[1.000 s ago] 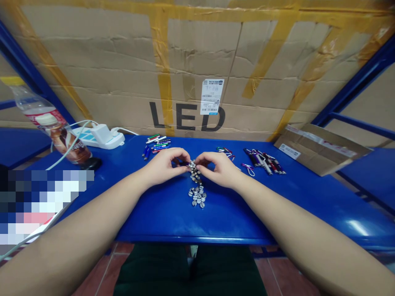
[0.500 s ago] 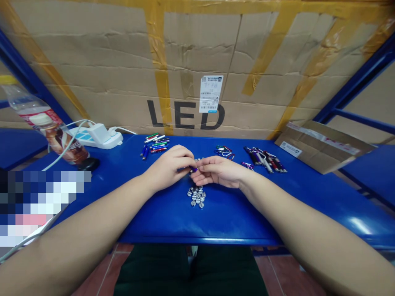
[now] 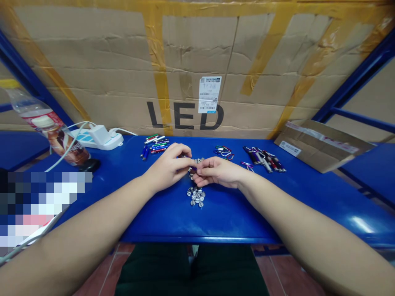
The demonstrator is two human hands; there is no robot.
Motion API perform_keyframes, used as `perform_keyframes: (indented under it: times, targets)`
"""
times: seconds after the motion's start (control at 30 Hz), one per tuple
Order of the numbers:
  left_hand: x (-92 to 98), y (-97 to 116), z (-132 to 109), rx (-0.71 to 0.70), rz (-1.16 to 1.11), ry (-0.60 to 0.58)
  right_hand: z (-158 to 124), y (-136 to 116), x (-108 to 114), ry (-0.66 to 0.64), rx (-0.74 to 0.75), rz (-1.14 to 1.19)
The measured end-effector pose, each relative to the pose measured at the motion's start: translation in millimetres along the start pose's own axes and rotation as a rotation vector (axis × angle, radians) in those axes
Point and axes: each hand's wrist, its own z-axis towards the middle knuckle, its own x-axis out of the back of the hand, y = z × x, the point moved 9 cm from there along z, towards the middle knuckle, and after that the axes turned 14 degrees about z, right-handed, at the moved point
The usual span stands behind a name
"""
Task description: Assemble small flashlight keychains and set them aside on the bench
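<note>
Left hand (image 3: pixel 168 166) and right hand (image 3: pixel 217 172) held together mid-table, fingers of both pinching small purple cylinder (image 3: pixel 194 169), its long axis running roughly left-right, mostly hidden by fingers. Shiny slotted metal caps (image 3: pixel 196 196) lying heaped just nearer than hands, on glossy blue table (image 3: pixel 234 218). Slim coloured mini flashlights (image 3: pixel 156 145) lying far left; carabiner clips (image 3: pixel 224 153) and dark flashlights (image 3: pixel 263 160) lying far right. Taped cardboard box (image 3: pixel 185 61) standing beyond table; white power strip (image 3: pixel 95 140) and tilting plastic bottle (image 3: pixel 49 127) sitting left.

Mini flashlights (image 3: pixel 156 144), carabiners (image 3: pixel 224 153) flank gap beyond hands (image 3: pixel 168 166); metal pile (image 3: pixel 196 196) nearer.
</note>
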Motion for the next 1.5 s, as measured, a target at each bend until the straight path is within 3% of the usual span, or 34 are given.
perform_keyframes:
  times: [0.27,0.43,0.9,1.5]
  targets:
    - [2.8,-15.1,-0.5,0.109,-0.005,0.023,0.4,-13.7,6.0,0.018,0.139,-0.066]
    - [1.8,-18.7,-1.1,0.132,-0.034,0.024,-1.3,-33.9,11.6,0.053,0.358,-0.077]
    - [-0.3,-14.8,-0.8,0.105,-0.04,0.019,-8.9,-46.8,0.4,0.042,0.548,-0.276]
    - [-0.8,-11.9,0.1,0.09,-0.048,-0.005,-13.3,-50.4,1.3,0.117,0.568,-0.342]
